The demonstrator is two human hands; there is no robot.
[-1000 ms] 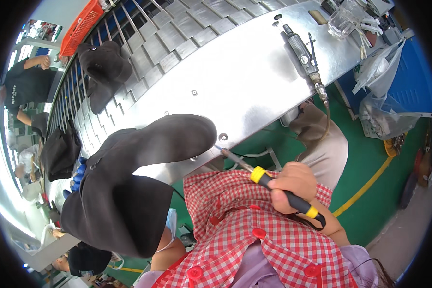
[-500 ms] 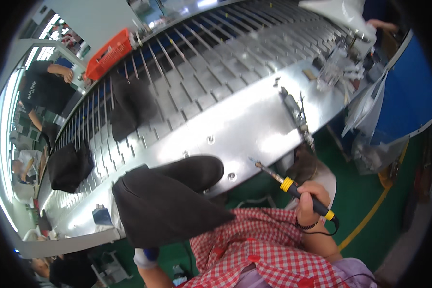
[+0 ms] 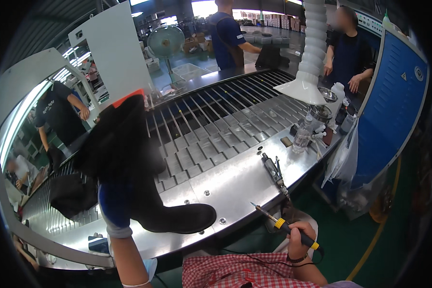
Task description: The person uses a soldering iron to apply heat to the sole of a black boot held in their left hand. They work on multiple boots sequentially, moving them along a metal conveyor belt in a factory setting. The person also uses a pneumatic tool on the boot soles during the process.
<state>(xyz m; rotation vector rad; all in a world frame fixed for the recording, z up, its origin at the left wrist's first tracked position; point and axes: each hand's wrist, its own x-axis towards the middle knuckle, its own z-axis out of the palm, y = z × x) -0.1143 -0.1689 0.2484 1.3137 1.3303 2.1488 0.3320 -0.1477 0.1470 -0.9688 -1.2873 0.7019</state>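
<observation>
A tall black boot stands on the steel ledge of a conveyor, toe pointing right. My left hand, in a blue and grey glove, reaches up into or behind the boot's shaft and holds it; the fingers are hidden. My right hand hangs below the ledge's front edge, closed on a thin pointed tool with a yellow and black handle. Its metal tip points up-left toward the ledge, apart from the boot. A cord runs from the handle across my red checked shirt.
A slatted metal conveyor runs behind the ledge, with another black boot on it at the left. A corded hand tool, a clear bottle and a white extraction hood are at the right, beside a blue cabinet. Several people work beyond the conveyor.
The view has tipped up toward the room. The boot went from lying across my view to standing upright on the ledge. My right hand and tool dropped lower right.
</observation>
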